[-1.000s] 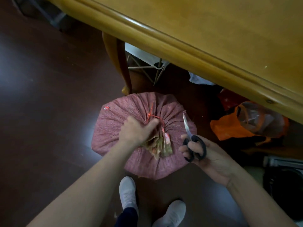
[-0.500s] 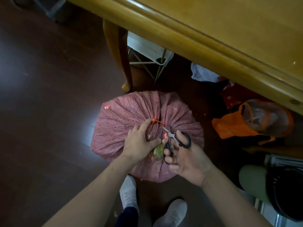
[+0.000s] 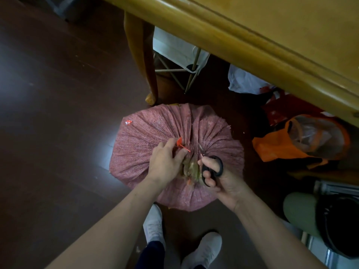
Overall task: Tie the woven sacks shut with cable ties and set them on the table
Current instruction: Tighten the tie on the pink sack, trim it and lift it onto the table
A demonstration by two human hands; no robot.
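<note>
A pink woven sack [image 3: 147, 133] stands on the dark floor below me, its mouth gathered into a neck at the middle. A red cable tie [image 3: 181, 145] circles that neck, its loose end sticking out to the left. My left hand [image 3: 166, 162] grips the gathered neck just beside the tie. My right hand [image 3: 215, 177] holds black-handled scissors [image 3: 212, 167], with the blades pointed up-left at the neck close to the tie. The blade tips are partly hidden in the folds. The wooden table [image 3: 272, 35] juts over the scene at the upper right.
A table leg [image 3: 143, 61] stands just behind the sack. An orange plastic bag [image 3: 291, 144], a white bag [image 3: 242, 82] and a white folding frame [image 3: 186, 61] lie under the table. A dark bin [image 3: 340, 226] stands at the right. My white shoes [image 3: 155, 224] touch the sack's near side.
My right hand brought the scissors from beside the sack in to the tied neck, blades now against it. My left hand shifted its hold on the neck near the tie.
</note>
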